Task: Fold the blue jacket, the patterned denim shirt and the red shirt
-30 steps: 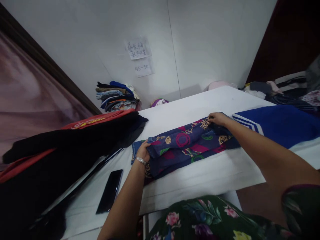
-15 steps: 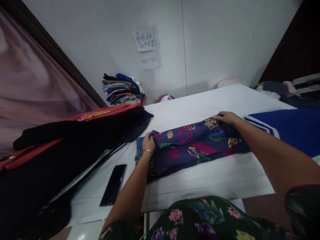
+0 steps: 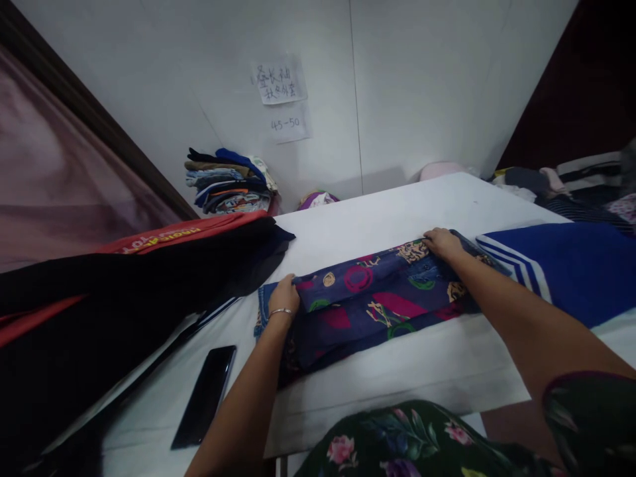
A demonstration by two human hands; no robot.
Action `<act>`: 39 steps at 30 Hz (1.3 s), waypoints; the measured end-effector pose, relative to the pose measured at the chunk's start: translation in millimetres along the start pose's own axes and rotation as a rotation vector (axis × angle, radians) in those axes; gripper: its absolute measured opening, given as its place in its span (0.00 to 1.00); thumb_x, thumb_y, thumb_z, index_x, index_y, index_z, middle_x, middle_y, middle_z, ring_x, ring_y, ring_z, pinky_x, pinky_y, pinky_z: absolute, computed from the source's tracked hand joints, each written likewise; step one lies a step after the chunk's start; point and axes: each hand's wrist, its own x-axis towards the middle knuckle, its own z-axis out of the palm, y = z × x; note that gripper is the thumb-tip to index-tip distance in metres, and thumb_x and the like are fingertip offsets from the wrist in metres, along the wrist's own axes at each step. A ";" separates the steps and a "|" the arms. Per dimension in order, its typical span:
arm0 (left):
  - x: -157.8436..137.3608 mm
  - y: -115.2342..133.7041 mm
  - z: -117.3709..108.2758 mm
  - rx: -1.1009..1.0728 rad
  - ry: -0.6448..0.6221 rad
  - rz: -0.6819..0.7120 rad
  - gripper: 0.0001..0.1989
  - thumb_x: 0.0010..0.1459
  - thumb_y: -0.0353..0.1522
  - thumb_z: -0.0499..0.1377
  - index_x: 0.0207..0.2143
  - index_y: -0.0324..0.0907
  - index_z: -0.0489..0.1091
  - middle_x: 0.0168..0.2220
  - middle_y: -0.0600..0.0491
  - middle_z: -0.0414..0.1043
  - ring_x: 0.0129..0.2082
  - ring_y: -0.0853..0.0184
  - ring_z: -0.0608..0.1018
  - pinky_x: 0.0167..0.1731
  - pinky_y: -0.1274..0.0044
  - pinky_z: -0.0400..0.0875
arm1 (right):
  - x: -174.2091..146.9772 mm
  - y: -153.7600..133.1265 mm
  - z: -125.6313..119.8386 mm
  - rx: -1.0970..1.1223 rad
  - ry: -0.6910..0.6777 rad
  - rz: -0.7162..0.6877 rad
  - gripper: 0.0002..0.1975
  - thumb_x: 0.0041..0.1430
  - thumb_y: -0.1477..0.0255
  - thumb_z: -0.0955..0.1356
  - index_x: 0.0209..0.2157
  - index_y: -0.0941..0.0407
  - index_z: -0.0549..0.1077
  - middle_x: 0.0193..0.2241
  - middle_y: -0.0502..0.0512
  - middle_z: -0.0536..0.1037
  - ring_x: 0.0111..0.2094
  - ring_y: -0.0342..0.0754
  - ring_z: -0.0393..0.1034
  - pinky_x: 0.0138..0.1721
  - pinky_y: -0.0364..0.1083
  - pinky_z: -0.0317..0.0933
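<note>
A navy patterned garment [image 3: 358, 298], with magenta, green and tan shapes, lies folded in a long strip across the white table. My left hand [image 3: 284, 297], with a bracelet at the wrist, grips its left end, where a denim-like blue edge [image 3: 263, 305] sticks out. At the far edge near the right end, my right hand [image 3: 444, 243] has its fingers closed on the cloth. Both thumbs and parts of the fingers are hidden. Just beyond the right end lies a blue garment [image 3: 586, 265] with white stripes.
A black phone [image 3: 205, 397] lies left of my left forearm. Black clothing [image 3: 149, 318] and a red garment [image 3: 189, 232] are heaped on the left. Folded clothes [image 3: 231, 179] are stacked by the wall under paper notes [image 3: 281, 83]. More clothes [image 3: 571, 185] lie at the back right.
The view has shifted slightly, so most things sit further left and lower. Both hands stay on the patterned garment, which lies a little flatter along its far edge.
</note>
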 end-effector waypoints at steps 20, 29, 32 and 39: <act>-60.7 88.8 38.5 0.040 0.049 0.915 0.13 0.60 0.28 0.55 0.46 0.41 0.72 0.46 0.46 0.72 0.45 0.59 0.71 0.47 0.66 0.66 | -65.5 -50.9 1.1 0.386 0.223 -0.656 0.14 0.56 0.74 0.64 0.42 0.54 0.76 0.44 0.59 0.77 0.48 0.55 0.68 0.51 0.57 0.58; -60.9 86.2 39.9 0.097 -0.016 0.833 0.15 0.60 0.24 0.49 0.40 0.44 0.74 0.39 0.48 0.70 0.40 0.63 0.71 0.40 0.72 0.67 | -70.5 -54.2 -4.7 0.205 0.137 -0.486 0.12 0.57 0.76 0.63 0.38 0.56 0.77 0.40 0.60 0.77 0.44 0.53 0.67 0.46 0.49 0.57; -60.0 85.5 37.5 0.007 0.021 0.762 0.14 0.59 0.24 0.51 0.40 0.44 0.74 0.39 0.49 0.70 0.41 0.64 0.72 0.40 0.73 0.68 | -94.6 -69.6 -10.0 0.291 0.272 -0.475 0.12 0.57 0.76 0.63 0.41 0.56 0.76 0.42 0.61 0.76 0.46 0.55 0.65 0.48 0.52 0.56; -53.6 91.1 29.6 -0.110 0.056 0.667 0.15 0.58 0.23 0.52 0.41 0.45 0.75 0.40 0.52 0.71 0.40 0.67 0.73 0.40 0.75 0.69 | -130.3 -106.1 -2.2 0.402 0.306 -0.491 0.09 0.60 0.70 0.65 0.41 0.56 0.72 0.40 0.60 0.74 0.42 0.53 0.65 0.44 0.50 0.58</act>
